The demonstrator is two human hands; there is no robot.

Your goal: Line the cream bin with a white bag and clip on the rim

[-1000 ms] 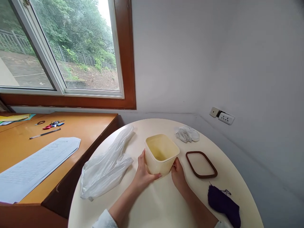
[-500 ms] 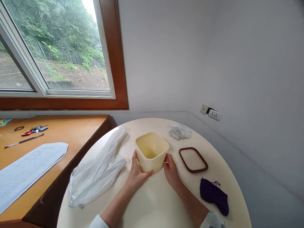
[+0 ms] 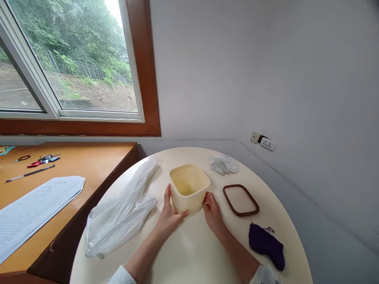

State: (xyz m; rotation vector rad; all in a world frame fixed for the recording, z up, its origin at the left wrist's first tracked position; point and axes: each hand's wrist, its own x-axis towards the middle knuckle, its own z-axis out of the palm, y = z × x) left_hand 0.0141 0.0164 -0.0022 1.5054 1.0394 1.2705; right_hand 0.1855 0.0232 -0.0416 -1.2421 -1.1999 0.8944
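A pale yellow, square plastic bin (image 3: 189, 203) with rounded corners stands at the middle of the round table, its open mouth upward. Around its left and near side is my left hand (image 3: 170, 215), thumb across the front and a finger up along the wall. My right hand (image 3: 212, 211) has its curled fingers against the bin's right side; its fingertips are partly hidden. To the right lies a brown, rounded-square ring (image 3: 227, 197). A translucent white plastic bag (image 3: 121, 217) is spread out to the left.
A crumpled whitish plastic bag (image 3: 223, 164) lies at the back right of the round table (image 3: 189, 256). Dark purple cloth (image 3: 265, 242) rests near the right edge. On the wooden desk (image 3: 103, 157) at left are papers (image 3: 44, 205), a pen (image 3: 31, 173) and keys (image 3: 45, 159).
Both hands keep their places on the bin, with only slight finger shifts at its right side. The view has moved very little.
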